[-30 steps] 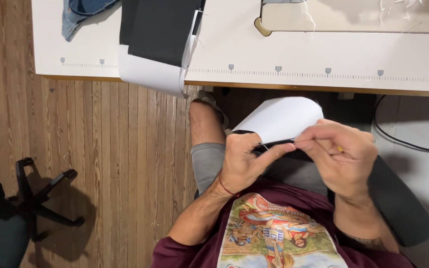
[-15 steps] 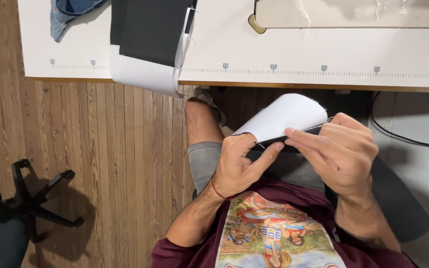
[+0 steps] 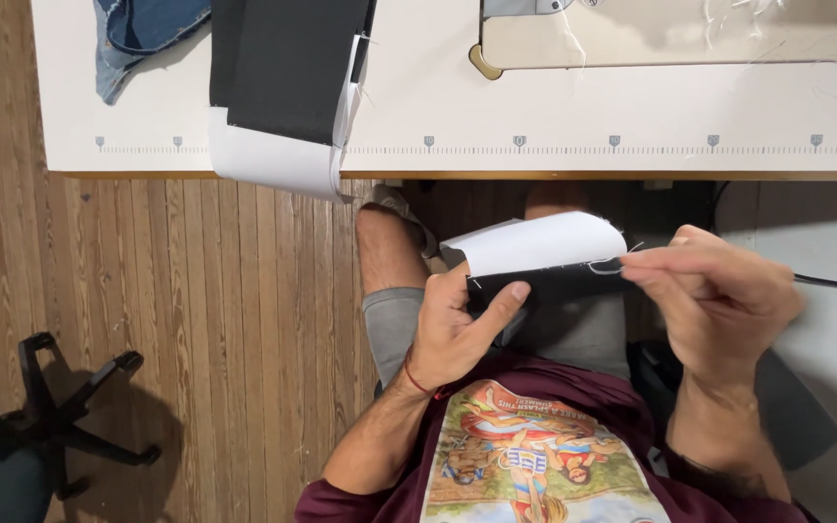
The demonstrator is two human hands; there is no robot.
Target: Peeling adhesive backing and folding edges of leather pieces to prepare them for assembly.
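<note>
Left hand [image 3: 452,329]: was clenched on the near end of the fabric piece [image 3: 540,261], thumb laid across the black face, so that the end was pinned and could not slip.
Right hand [image 3: 719,295]: was pinched shut on the opposite end of the same piece, fingertips [image 3: 636,274] meeting at the seam edge; by this opposed hold the strip was kept stretched between the two grips.
Fabric piece: was held above the lap, between the hands; the white layer was turned up and away from the grips and the black layer lay beneath it, so the joined edge was exposed for inspection. Loose thread ends were seen beside the right grip.
Lap and shirt: a maroon printed shirt [image 3: 525,465] and grey shorts [image 3: 389,320] lay below the grips.
Table [image 3: 632,126]: lay beyond the grips, its front edge marked with a ruled scale, kept within reach.
Stacked panels [image 3: 283,87]: black over white, were draped over the table edge, beyond and left of the left grip.
Denim piece [image 3: 138,39]: lay further left on the table.
Sewing machine base [image 3: 680,34]: stood furthest from the grips, with stray threads about it.
Chair base [image 3: 70,426]: stood on the wooden floor [image 3: 196,339], well left of the left grip.
</note>
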